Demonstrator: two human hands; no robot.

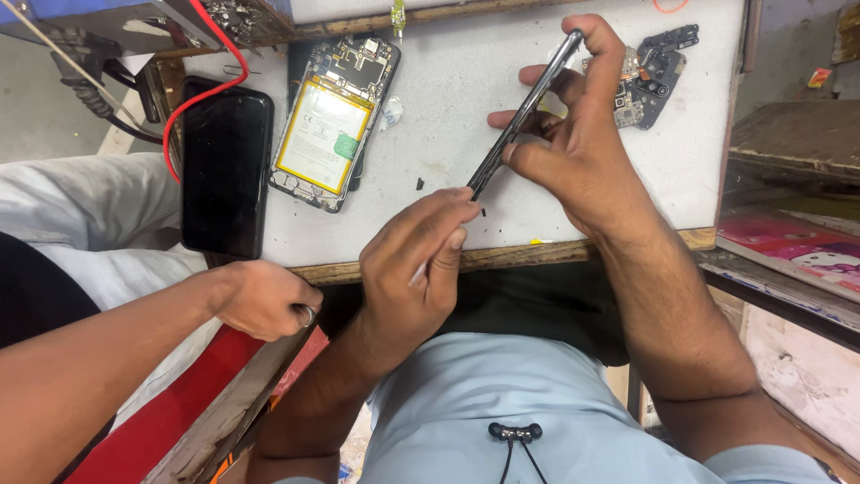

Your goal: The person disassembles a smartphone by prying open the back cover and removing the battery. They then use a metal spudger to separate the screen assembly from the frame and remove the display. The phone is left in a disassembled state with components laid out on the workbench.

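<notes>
My right hand grips a thin dark phone panel edge-on, tilted above the white worktop. Thumb and fingers pinch its upper part. My left hand is at the panel's lower end, fingers pinched on a slim pale tool whose tip I cannot see. An opened phone with a yellow-edged battery lies face-down to the left, apart from both hands.
A black phone lies at the left edge with a red wire over it. Dark circuit parts sit behind my right hand. Another person's hand, wearing a ring, rests by the wooden table edge.
</notes>
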